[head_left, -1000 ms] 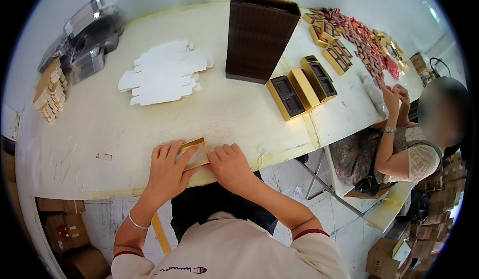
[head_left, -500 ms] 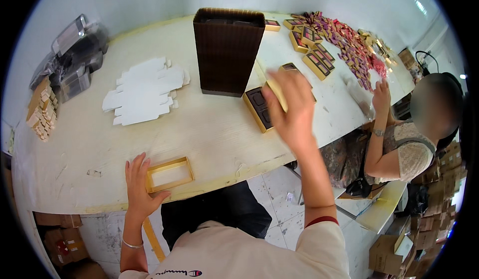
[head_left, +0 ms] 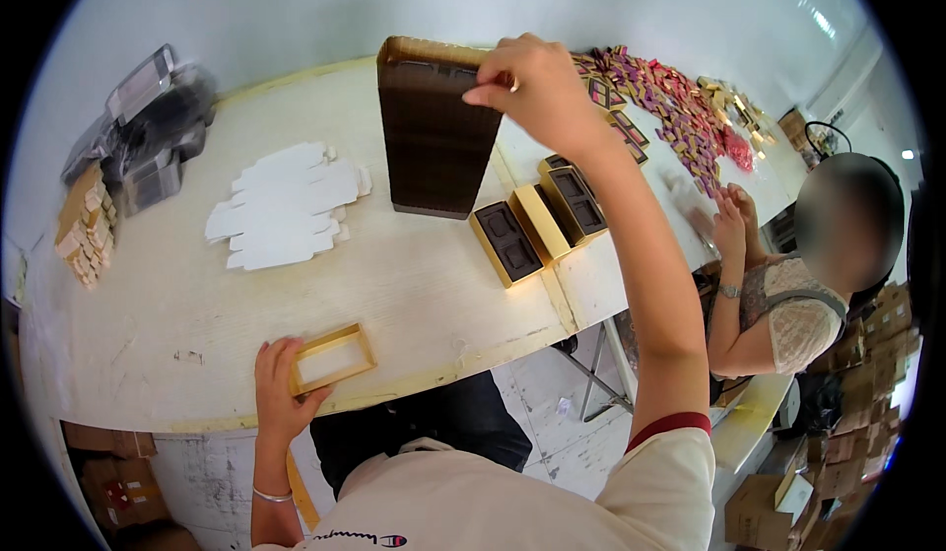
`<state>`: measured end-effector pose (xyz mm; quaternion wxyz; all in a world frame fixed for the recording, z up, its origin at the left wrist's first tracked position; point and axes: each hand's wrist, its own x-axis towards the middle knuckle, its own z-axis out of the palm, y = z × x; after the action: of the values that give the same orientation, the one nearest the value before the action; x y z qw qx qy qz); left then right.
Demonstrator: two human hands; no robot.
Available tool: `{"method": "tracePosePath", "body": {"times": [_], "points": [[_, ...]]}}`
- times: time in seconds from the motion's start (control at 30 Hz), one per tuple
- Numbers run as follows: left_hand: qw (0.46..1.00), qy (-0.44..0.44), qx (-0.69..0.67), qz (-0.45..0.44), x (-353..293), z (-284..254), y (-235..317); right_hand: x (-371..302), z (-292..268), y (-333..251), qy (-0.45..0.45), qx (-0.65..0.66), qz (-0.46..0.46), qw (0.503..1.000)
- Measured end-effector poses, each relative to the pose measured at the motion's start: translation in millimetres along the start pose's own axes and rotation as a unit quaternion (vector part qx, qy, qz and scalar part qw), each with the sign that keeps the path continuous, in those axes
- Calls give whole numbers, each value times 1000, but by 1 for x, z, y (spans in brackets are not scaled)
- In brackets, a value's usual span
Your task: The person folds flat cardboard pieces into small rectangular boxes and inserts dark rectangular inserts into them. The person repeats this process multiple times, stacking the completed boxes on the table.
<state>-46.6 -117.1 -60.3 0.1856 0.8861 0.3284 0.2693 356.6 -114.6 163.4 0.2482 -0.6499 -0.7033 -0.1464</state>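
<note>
Two-handed, touched gold frame [head_left: 347,372] with spread left hand [head_left: 280,393]; seemingly picked at stack [head_left: 440,147] with right hand [head_left: 545,95], grip unclear; next needed pinching.

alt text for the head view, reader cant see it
A person's right hand is at the top of a tall dark stack on a pale table, while the left hand touches an open gold frame near the front edge. Flat white cardboard lies left of the stack and gold boxes with dark inserts to its right; a co-worker sits far right.
</note>
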Motion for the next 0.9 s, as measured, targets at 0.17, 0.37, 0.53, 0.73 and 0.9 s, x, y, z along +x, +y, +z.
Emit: {"method": "tracePosePath", "body": {"times": [0.17,0.37,0.53,0.73,0.9], "points": [[999,23,19,-15,-13,-8,-3,-2,-14,-61,146,364,5,920],[998,-36,-53,-6,1,-8,1,-110,49,-117,-288,576,192,741],[987,-110,-119,-7,10,-20,0,-145,118,-130,-410,554,357,630],[985,-127,-107,35,18,-19,4,-124,131,-152,-412,479,431,644],[982,-165,-79,55,20,-24,-3,-133,108,-169,-213,288,102,928]]}}
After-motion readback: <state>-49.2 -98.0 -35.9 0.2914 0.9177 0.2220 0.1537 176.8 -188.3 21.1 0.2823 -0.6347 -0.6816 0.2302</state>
